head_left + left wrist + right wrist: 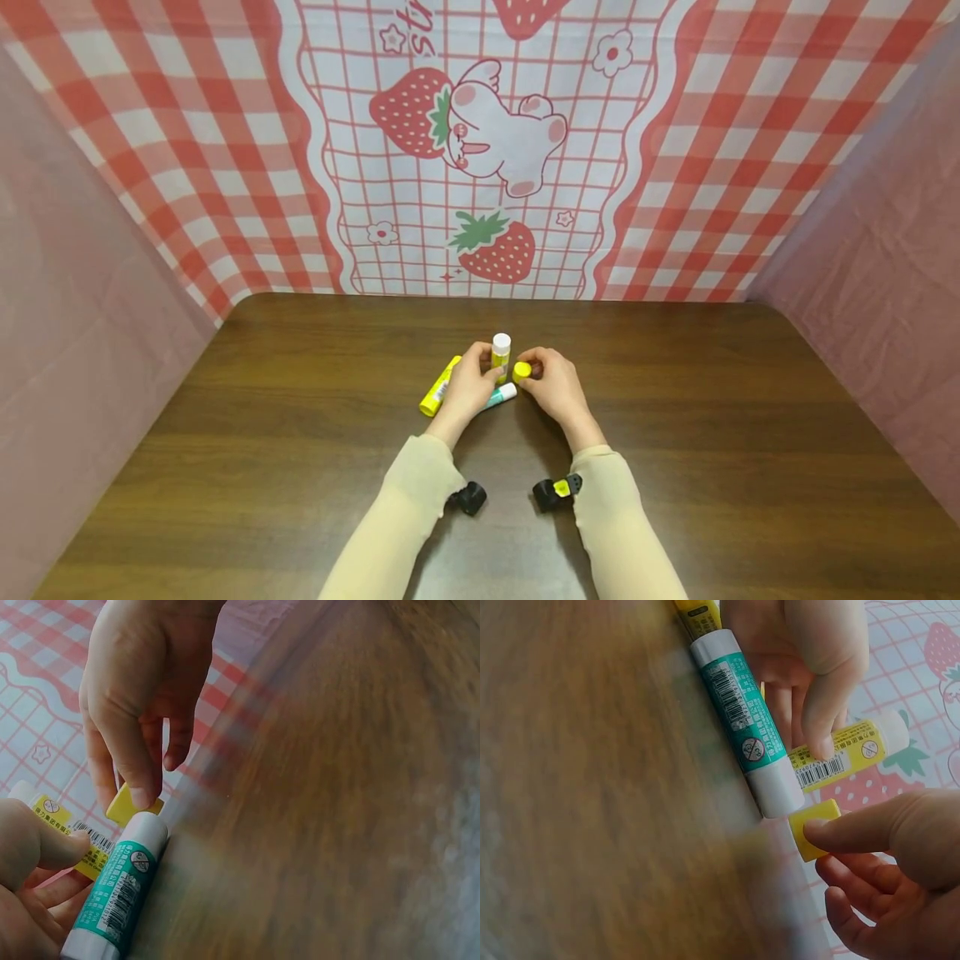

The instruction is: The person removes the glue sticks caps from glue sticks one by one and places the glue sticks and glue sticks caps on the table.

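Observation:
In the head view my left hand [472,383] grips a yellow glue stick [847,754] that stands upright, its white end [502,342] on top. My right hand [553,385] pinches a small yellow cap [522,372] between thumb and fingers, just right of that stick and apart from it. A teal glue stick [739,712] with white ends lies on the table by my left hand, partly hidden by it in the head view. To the left of that hand lies another yellow glue stick [435,395].
The brown wooden table [690,417] extends on all sides of the hands. Behind its far edge hangs a red-and-white checked cloth [720,167] with strawberries. Pink cloth [862,250] hangs at both sides. Each wrist wears a small black camera [471,498].

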The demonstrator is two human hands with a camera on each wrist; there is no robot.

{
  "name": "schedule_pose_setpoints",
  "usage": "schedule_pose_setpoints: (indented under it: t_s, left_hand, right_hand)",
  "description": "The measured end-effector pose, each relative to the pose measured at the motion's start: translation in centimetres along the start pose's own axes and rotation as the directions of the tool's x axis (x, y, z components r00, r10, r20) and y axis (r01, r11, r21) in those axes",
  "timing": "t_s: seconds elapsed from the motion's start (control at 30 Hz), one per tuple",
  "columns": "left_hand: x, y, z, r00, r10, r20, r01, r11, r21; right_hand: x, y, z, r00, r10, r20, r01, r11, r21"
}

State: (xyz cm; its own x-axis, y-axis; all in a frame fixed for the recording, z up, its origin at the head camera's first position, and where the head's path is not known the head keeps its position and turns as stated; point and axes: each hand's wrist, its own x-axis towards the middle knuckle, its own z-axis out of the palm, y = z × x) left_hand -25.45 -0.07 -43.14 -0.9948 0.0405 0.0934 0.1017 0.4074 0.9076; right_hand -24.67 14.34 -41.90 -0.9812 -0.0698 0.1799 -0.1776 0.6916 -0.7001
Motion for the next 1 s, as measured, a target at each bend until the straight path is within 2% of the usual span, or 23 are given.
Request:
schedule_pose_setpoints:
  t_s: [0.7, 1.0]
  left_hand:
    - [-0.2, -0.1, -0.1, 1.0, 0.019, -0.009, -0.019, 0.999, 0.036]
    - [-0.1, 0.0, -0.1, 1.0, 0.016, -0.004, -0.016, 0.999, 0.041]
  right_hand:
    - [-0.1, 0.8, 0.3, 0.998, 0.047, 0.029, -0.048, 0.998, 0.031]
    - [0.0, 1.1, 0.6, 0.999, 0.035, 0.016, -0.036, 0.999, 0.034]
